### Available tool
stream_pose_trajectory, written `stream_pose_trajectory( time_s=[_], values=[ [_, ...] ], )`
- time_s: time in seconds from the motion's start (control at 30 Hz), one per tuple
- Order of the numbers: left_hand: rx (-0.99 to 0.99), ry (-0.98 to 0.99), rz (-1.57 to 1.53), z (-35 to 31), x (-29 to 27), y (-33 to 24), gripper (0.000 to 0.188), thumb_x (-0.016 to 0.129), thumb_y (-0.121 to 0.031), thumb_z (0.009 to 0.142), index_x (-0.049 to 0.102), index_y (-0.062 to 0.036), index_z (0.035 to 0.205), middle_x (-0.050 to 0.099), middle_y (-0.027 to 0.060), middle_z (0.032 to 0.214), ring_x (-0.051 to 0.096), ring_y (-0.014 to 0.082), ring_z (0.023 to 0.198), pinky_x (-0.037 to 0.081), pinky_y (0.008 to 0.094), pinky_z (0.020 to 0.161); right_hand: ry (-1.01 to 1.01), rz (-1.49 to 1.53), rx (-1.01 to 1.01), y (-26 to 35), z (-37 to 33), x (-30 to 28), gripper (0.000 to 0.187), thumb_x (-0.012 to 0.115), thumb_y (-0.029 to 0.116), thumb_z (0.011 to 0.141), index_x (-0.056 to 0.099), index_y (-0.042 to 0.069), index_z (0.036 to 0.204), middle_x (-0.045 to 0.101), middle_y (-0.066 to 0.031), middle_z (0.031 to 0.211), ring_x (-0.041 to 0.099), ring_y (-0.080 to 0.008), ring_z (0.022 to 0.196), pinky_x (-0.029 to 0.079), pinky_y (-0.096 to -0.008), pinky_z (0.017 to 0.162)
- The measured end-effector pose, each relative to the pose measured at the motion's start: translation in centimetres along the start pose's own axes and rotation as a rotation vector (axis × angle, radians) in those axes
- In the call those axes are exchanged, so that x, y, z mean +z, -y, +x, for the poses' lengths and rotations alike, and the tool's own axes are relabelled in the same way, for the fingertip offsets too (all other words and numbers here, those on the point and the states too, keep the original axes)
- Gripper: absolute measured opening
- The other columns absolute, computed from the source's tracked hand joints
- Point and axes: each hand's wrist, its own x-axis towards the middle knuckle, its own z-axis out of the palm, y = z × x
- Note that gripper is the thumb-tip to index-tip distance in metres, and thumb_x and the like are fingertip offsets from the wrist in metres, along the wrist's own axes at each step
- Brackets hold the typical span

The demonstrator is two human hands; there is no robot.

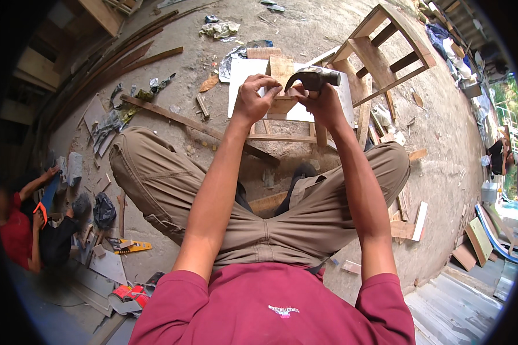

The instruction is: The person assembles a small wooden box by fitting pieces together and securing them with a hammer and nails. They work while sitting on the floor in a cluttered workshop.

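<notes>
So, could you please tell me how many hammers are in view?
1: the claw hammer in the person's right hand, with its claw toward the left hand. Any others may be hidden from view.

The single view comes from the left fisheye camera on the person's head, upright and aimed steeply down over the shirt point(253, 305) and forearms point(216, 195). The shirt is nearest, filling the bottom; the trousers point(253, 233) lie farther off, and the hammer point(313, 79) beyond them, above centre. The wide lens also takes in the floor point(443, 144) toward its left and right edges, curving into a dark round rim.
</notes>
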Motion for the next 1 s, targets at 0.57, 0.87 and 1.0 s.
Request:
stream_pose_trajectory(
  time_s=[0.57, 0.87, 1.0],
  values=[
    [0.179, -0.035, 0.070, -0.3, 0.4, 0.4, 0.012, 0.073, -0.009, 0.083, 0.073, -0.0003, 0.091, 0.070, 0.0122, 0.094, 0.067, 0.0278, 0.088, 0.051, 0.0366, 0.082, 0.032, -0.031, 0.103, -1.3, 0.3, 0.1, 0.031, 0.078, 0.025, 0.081, 0.073, 0.003, 0.102, 0.068, -0.0092, 0.068, 0.062, -0.0124, 0.057, 0.050, -0.0304, 0.056],
    [0.306, -0.112, 0.060, 0.0, 0.9, -0.2, 0.010, 0.074, -0.004, 0.080, 0.073, 0.0018, 0.088, 0.072, 0.0143, 0.088, 0.070, 0.0302, 0.078, 0.055, 0.0374, 0.071, -0.229, 0.145, -0.233, -0.5, 1.0, -1.4, 0.025, 0.077, 0.012, 0.084, 0.066, -0.001, 0.102, 0.067, -0.0064, 0.077, 0.061, -0.0106, 0.066, 0.049, -0.0284, 0.058],
    [0.262, -0.099, 0.042, -0.6, 0.7, 0.7, 0.010, 0.073, -0.003, 0.082, 0.072, 0.0020, 0.090, 0.071, 0.0134, 0.091, 0.069, 0.0292, 0.082, 0.054, 0.0353, 0.074, -0.266, 0.602, 0.144, 7.7, -0.7, -2.2, 0.024, 0.071, 0.019, 0.092, 0.055, 0.005, 0.103, 0.063, -0.0075, 0.074, 0.053, -0.0099, 0.046, 0.046, -0.0257, 0.040]
  ],
)
